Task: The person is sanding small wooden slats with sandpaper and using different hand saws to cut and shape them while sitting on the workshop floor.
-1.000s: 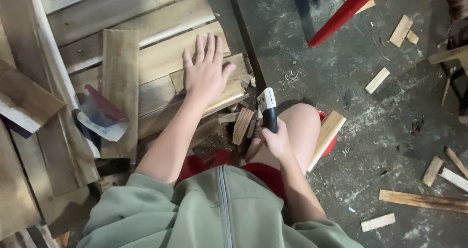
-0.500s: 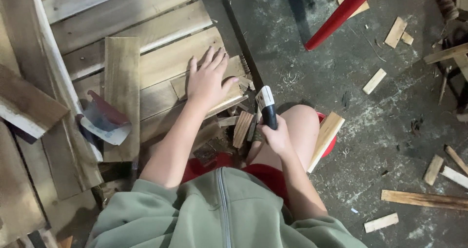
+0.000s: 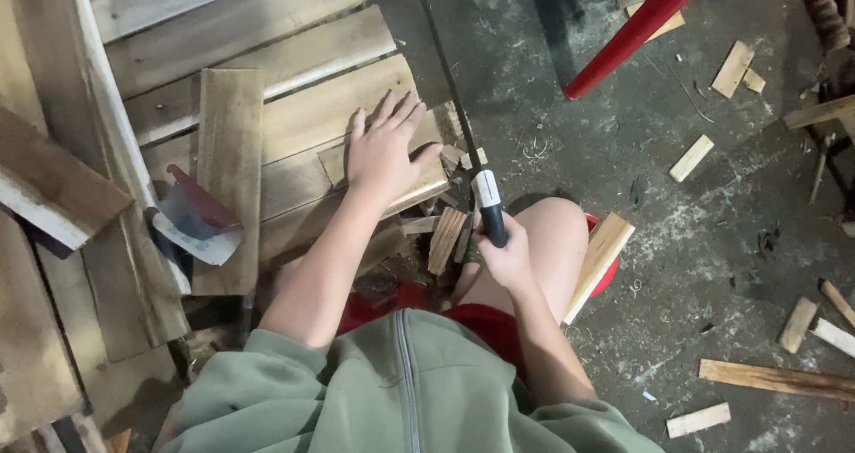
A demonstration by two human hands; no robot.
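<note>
Handsaw point(image 3: 463, 141): gripped at handle by right hand point(image 3: 503, 257), fingers closed.
Left hand point(image 3: 383, 150): pressed flat, fingers spread, on wooden plank point(image 3: 392, 172).

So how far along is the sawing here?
Done, it seems: cut offcuts litter the floor. In hand: the left hand presses a small board flat on the pallet, while the right hand grips the saw, its blade at the board's end. Left: the board looks uncut; cut depth is hidden.
</note>
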